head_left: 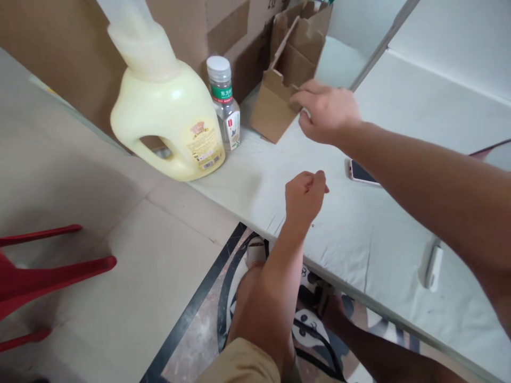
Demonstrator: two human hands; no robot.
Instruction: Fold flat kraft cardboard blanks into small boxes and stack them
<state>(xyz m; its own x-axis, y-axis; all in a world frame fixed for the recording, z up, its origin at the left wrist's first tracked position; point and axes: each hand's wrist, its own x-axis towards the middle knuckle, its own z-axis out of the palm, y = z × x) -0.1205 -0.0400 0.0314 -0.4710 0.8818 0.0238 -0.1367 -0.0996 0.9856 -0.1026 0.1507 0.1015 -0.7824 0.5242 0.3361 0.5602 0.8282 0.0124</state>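
Note:
My right hand (325, 111) reaches over the table to a small open cardboard box (275, 109). Its curled fingers are at the near right corner of the box's rim and look closed on it; the exact contact is partly hidden. Below it, my left hand (305, 194) is closed in a fist just above the white table surface, apart from the box. Whatever lies inside that fist, if anything, does not show. The box stands with its top flaps raised, and its inside is mostly out of sight.
Left of the box stand a clear bottle (227, 114) with a white cap and a large pale yellow jug (167, 117). Behind them is a big carton (227, 26). A phone (361, 174) lies under my right forearm, near a white object (434, 266). Red chair legs (59, 271) show at left.

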